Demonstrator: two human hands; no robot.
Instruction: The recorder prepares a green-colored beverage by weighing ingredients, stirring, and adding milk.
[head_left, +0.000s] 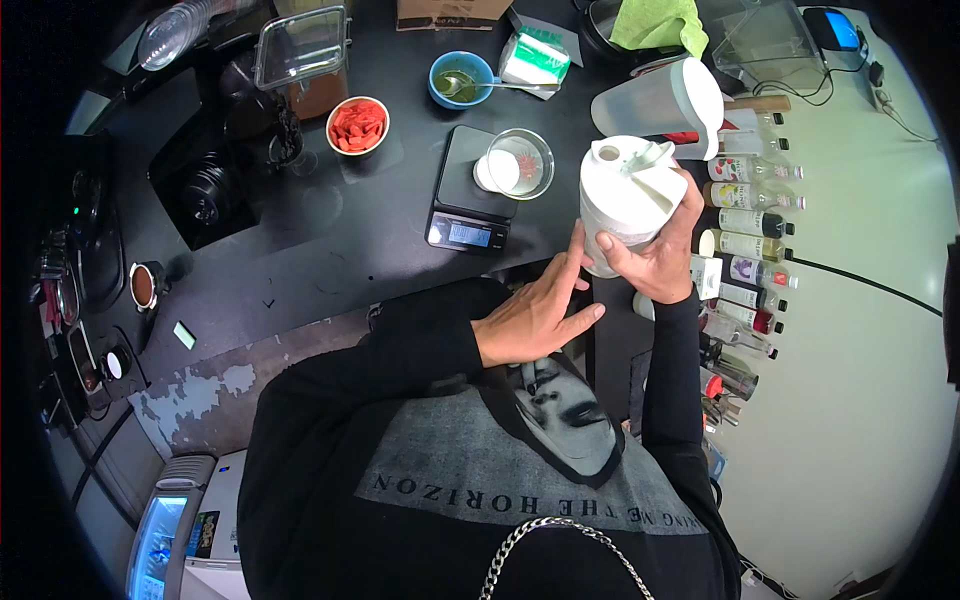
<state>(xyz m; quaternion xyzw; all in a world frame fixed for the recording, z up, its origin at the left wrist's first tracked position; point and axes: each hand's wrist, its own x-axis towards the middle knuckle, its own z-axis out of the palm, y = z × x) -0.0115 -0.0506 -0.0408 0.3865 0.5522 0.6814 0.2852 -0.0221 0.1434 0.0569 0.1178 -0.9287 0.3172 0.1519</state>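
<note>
A white-lidded shaker bottle (628, 191) with a translucent body is in my right hand (660, 251), thumb in front and fingers around its far side. The lid has a round opening and a raised flip cap. My left hand (536, 311) holds nothing; its fingers are apart and their tips are beside the bottle's lower side. I cannot tell whether they touch it. To the left, a clear cup (541, 176) with something white in its bottom stands on a black digital scale (461, 169) with a lit display.
Beyond the scale are a blue cup (442, 96) of green liquid with a spoon (517, 86), and a paper bowl (334, 139) of red pieces. A lidded pitcher (637, 97) and several syrup bottles (750, 221) line the right side. A portafilter (145, 285) with ground coffee lies left.
</note>
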